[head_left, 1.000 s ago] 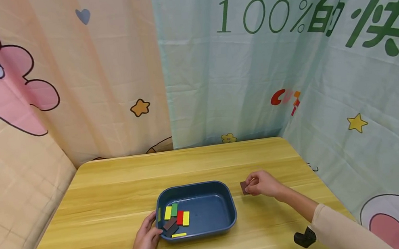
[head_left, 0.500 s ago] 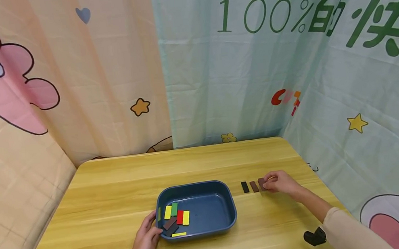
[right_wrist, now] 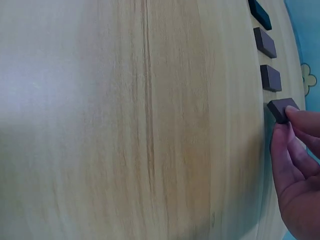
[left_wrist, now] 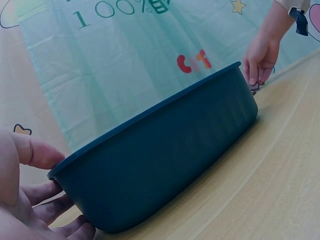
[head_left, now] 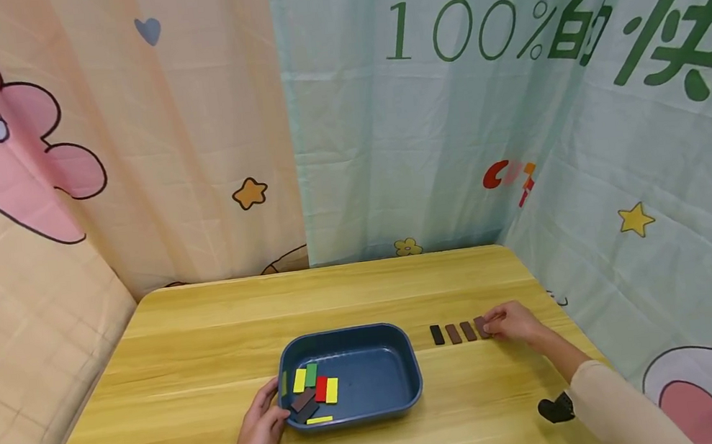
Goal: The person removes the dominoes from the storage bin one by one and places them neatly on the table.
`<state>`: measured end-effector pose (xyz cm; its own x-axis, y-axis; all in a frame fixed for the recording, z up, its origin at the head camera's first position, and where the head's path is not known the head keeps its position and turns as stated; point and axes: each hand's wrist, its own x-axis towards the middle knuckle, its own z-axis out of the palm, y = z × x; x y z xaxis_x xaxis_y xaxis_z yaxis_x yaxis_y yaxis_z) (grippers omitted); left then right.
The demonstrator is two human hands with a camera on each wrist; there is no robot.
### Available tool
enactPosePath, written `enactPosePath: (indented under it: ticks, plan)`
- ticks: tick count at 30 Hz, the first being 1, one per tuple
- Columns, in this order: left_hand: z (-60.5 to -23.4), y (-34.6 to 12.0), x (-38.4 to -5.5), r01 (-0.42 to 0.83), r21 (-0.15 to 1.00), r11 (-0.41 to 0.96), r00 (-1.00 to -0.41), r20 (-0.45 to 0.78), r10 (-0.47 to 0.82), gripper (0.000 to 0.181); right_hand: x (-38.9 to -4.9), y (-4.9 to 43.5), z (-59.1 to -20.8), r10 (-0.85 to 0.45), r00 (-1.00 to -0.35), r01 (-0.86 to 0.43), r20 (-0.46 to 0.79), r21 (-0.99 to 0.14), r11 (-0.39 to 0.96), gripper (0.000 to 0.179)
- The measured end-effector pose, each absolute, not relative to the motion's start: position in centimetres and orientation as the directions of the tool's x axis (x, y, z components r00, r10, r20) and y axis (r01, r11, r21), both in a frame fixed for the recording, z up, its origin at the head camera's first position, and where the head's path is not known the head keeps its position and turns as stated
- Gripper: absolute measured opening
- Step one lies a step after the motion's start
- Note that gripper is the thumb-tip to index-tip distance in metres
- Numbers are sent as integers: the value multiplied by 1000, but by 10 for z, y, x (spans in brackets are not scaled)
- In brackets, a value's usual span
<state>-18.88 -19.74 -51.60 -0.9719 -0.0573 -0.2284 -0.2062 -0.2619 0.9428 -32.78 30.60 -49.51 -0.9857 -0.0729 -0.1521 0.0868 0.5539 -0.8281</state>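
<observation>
My left hand (head_left: 254, 431) grips the left end of a dark blue plastic tray (head_left: 376, 417), thumb on the rim and fingers against its outer wall. Inside lie several domino blocks: yellow (head_left: 332, 391), green (head_left: 310, 375), red (head_left: 321, 389), brown (head_left: 304, 400) and black (head_left: 307, 411). Right of the tray, my right hand (head_left: 515, 322) pinches a brown domino block (right_wrist: 280, 108) between thumb and fingers, tilted in the right wrist view. Beside it, two brown domino blocks (right_wrist: 270, 78) and a black domino block (right_wrist: 260, 14) lie spaced apart in a row.
The wooden table (head_left: 210, 324) reaches back to a printed curtain (head_left: 386, 139), which also lines the sides. A dark wrist-worn device (head_left: 556, 408) shows at my right sleeve (head_left: 616, 401).
My right hand has moved rightward along the row. Two brown blocks and a black one now lie out of its grasp, and it holds another brown one. My left hand stays on the tray.
</observation>
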Motion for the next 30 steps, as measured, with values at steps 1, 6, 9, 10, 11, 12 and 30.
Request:
enactPosePath:
  ticks: [1, 6, 9, 10, 11, 12, 30]
  plan:
    - [-516, -197, -189, -205, 943, -262, -972, -228, -59, 63, -329, 306, -496, -68, -985, 92, -158, -816, 570, 26]
    - [-517, -197, -188, -202, 943, -264, -973, -225, -59, 63, -331, 307, -499, -27, -986, 108, -164, -754, 647, 22]
    - [-517, -198, -188, -202, 942, -266, -972, -225, -59, 63, -332, 307, -500, -35, -988, 86, -148, -734, 674, 20]
    - [-517, -198, -188, -204, 942, -266, -972, -227, -59, 63, -332, 307, -500, -28, -989, 89, -146, -731, 677, 19]
    - [-518, -198, -188, -205, 942, -265, -972, -228, -59, 63, -331, 306, -500, -23, -990, 89, -143, -727, 681, 17]
    - [-518, -198, -188, -205, 942, -266, -972, -229, -59, 63, -331, 306, -500, -19, -990, 87, -138, -720, 689, 16]
    - [-516, -198, -189, -201, 943, -265, -972, -226, -67, 63, -328, 297, -478, -57, -997, -13, -52, -614, 789, 20]
